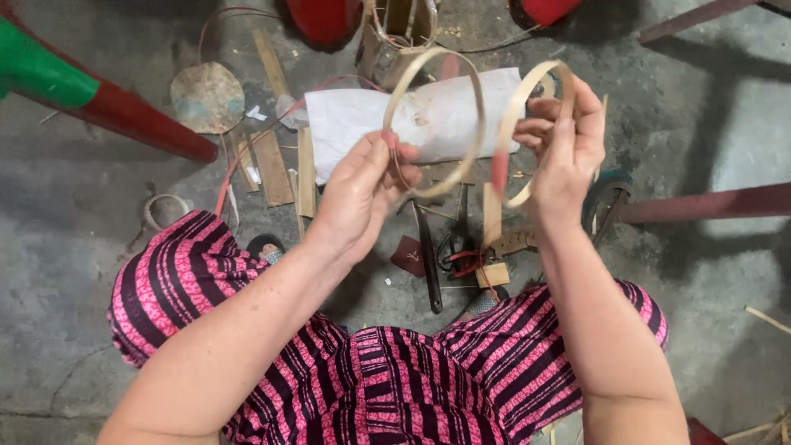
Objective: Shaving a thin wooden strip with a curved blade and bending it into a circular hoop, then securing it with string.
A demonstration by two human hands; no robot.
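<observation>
My left hand (362,194) pinches the lower left side of a thin bamboo ring (476,115), held upright in front of me. My right hand (567,148) grips a second bamboo ring (527,86), fingers curled through it and thumb along its lower edge. The two rings are side by side, close but apart, above a white cloth (346,124) lying on the concrete floor. My knees in pink and black striped fabric frame the lower view.
Tools lie on the floor between my knees: a dark knife (428,264), pliers with red handles (461,255), small wood blocks (493,274). Bamboo strips (272,165), a round flat disc (208,97) and a red and green pole (99,99) lie at left. Metal bars (709,202) cross at right.
</observation>
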